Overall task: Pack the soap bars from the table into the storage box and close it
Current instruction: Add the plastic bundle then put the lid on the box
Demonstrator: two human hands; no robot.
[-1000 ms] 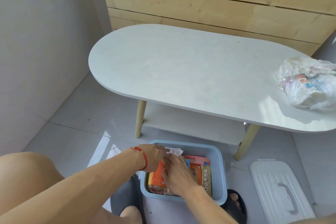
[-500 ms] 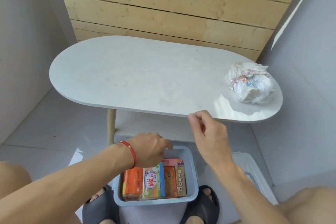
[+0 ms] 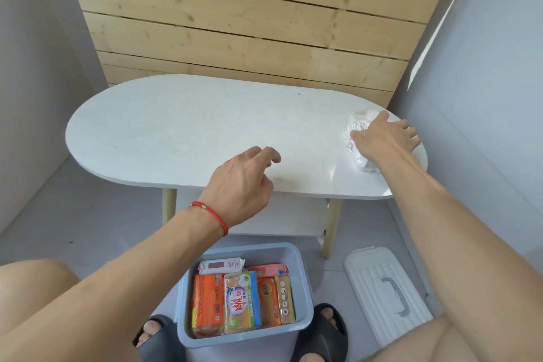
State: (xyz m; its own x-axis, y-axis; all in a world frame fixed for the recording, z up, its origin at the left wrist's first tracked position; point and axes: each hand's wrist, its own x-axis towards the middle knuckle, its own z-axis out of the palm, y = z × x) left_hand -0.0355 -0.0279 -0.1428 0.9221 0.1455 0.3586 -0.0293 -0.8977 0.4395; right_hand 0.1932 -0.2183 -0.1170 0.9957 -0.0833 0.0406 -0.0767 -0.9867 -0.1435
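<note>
The right hand (image 3: 388, 138) reaches to the far right end of the counter (image 3: 191, 126), its fingers (image 3: 407, 125) spread over a crumpled plastic bag (image 3: 357, 123), touching or just about to; whether they have closed on it cannot be told. The left hand (image 3: 241, 185) hovers above the near edge, its fingers loosely curled and holding nothing.

The soap bars (image 3: 241, 301) already sit in the box (image 3: 296, 261) on the floor between the person's feet, standing on edge in a tight row, glossy wrappers in orange, green and pink. No loose bar shows on the counter, so the bag is likely the last item; what it holds cannot be seen.

The next move likely calls for gathering the soft, slippery bag without spilling it. The lid (image 3: 388, 294), white ribbed plastic with a grey handle, lies on the floor right of the box, not yet fitted. The counter is a smooth, pale oval.
</note>
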